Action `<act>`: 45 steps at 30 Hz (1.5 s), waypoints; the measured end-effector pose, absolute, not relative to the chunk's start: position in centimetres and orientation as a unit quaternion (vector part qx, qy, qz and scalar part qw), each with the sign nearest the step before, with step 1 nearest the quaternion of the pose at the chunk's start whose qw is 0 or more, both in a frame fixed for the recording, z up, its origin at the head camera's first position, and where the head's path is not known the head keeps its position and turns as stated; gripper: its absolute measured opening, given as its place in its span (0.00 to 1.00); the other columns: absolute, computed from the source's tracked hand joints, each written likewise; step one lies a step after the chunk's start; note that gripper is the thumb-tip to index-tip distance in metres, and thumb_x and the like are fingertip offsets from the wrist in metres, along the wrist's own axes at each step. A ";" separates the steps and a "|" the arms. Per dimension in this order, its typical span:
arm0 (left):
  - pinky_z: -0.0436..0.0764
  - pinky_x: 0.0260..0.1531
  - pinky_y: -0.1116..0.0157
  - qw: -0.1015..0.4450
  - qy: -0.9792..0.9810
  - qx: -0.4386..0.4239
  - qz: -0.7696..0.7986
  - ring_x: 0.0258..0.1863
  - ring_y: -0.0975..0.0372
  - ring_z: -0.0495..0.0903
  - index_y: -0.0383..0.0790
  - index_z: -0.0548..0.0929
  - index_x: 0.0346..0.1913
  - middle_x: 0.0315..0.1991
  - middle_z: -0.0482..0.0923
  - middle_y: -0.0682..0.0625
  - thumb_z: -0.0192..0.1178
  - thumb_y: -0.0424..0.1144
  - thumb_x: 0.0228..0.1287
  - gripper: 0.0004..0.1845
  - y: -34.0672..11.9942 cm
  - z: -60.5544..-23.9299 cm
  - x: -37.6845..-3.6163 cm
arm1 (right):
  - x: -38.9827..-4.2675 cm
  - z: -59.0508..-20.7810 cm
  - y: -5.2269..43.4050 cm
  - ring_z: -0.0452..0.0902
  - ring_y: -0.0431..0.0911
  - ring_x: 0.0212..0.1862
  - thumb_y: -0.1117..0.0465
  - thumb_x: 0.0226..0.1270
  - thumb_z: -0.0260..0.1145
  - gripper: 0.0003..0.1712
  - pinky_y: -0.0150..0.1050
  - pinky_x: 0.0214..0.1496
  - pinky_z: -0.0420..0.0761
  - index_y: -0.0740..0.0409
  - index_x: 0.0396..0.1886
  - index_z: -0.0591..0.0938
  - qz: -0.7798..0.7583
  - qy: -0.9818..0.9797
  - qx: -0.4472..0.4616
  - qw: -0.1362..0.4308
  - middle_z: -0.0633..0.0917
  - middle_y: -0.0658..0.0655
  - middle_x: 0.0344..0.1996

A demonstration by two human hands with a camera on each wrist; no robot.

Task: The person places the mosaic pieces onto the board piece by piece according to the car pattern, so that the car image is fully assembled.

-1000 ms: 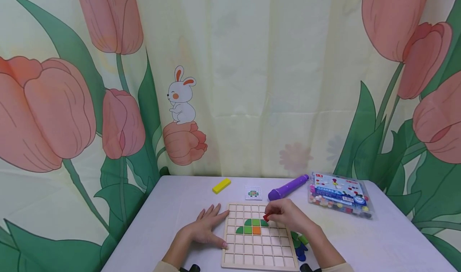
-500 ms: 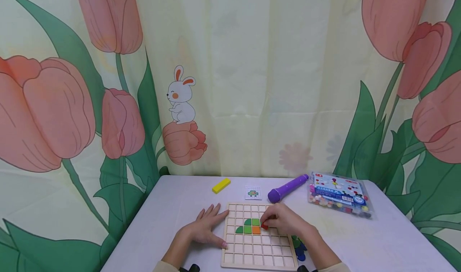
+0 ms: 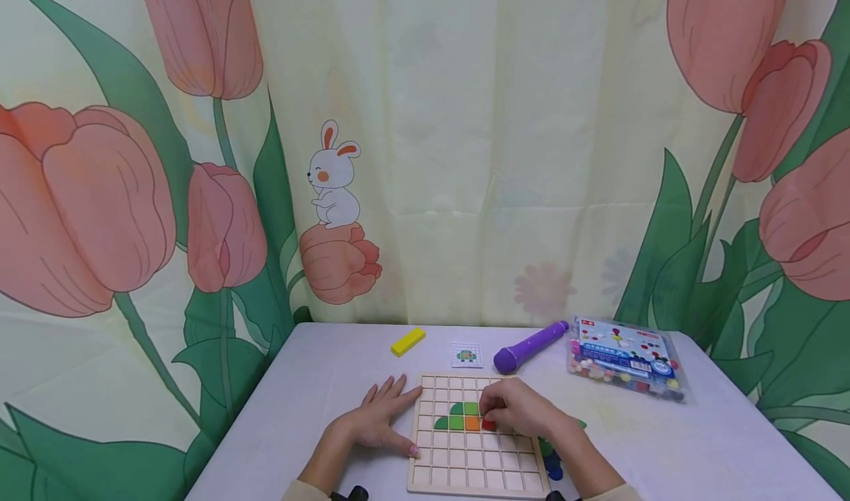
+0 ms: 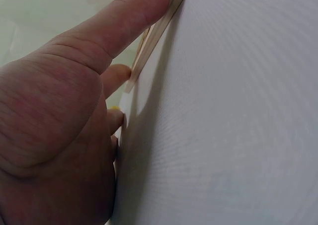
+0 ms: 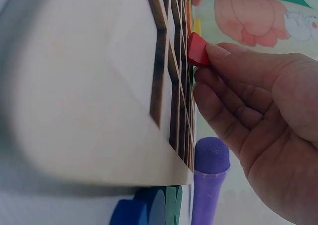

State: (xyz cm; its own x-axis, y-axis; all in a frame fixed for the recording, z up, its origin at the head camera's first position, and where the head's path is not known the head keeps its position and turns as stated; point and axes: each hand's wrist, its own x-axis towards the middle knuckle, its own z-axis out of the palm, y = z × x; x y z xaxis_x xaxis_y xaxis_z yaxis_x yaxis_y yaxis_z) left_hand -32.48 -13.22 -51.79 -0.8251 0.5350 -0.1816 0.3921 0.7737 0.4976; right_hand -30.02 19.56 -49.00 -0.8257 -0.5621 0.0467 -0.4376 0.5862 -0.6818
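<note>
A wooden grid board (image 3: 477,460) lies on the white table. Green pieces (image 3: 457,423) and an orange square (image 3: 472,423) fill some of its cells. My right hand (image 3: 521,406) pinches a small red block (image 5: 198,49) with thumb and fingertips. In the head view the block is at the cell just right of the orange square, partly covered by the hand. Whether it is fully seated in the cell I cannot tell. My left hand (image 3: 377,420) lies with fingers spread at the board's left edge, its thumb (image 4: 114,29) and a fingertip touching the frame.
Beyond the board are a yellow block (image 3: 408,342), a small pattern card (image 3: 467,355), a purple microphone (image 3: 531,347) and a clear box of colored beads (image 3: 627,358). Blue and green pieces (image 3: 553,463) lie beside the board's right edge, partly behind the right forearm.
My right hand has moved slightly left and toward me, bringing the red block down to the cell beside the orange square. The left hand has stayed in place.
</note>
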 end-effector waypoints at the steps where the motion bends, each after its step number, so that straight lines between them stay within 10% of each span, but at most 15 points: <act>1: 0.38 0.80 0.35 0.159 0.928 0.249 0.225 0.85 0.44 0.39 0.62 0.60 0.82 0.86 0.45 0.42 0.75 0.71 0.46 0.59 -13.2 -51.8 -32.5 | -30.0 -49.0 19.5 0.76 0.35 0.32 0.70 0.69 0.70 0.07 0.30 0.38 0.79 0.53 0.35 0.88 -0.355 0.888 -0.280 0.087 0.88 0.47 0.30; 45: 0.37 0.80 0.35 0.169 0.929 0.240 0.226 0.86 0.44 0.38 0.63 0.60 0.82 0.86 0.45 0.42 0.74 0.73 0.46 0.59 -13.2 -52.0 -32.8 | -29.6 -47.9 20.6 0.77 0.41 0.36 0.62 0.66 0.75 0.10 0.32 0.36 0.78 0.55 0.46 0.89 -0.358 0.900 -0.239 0.075 0.86 0.45 0.34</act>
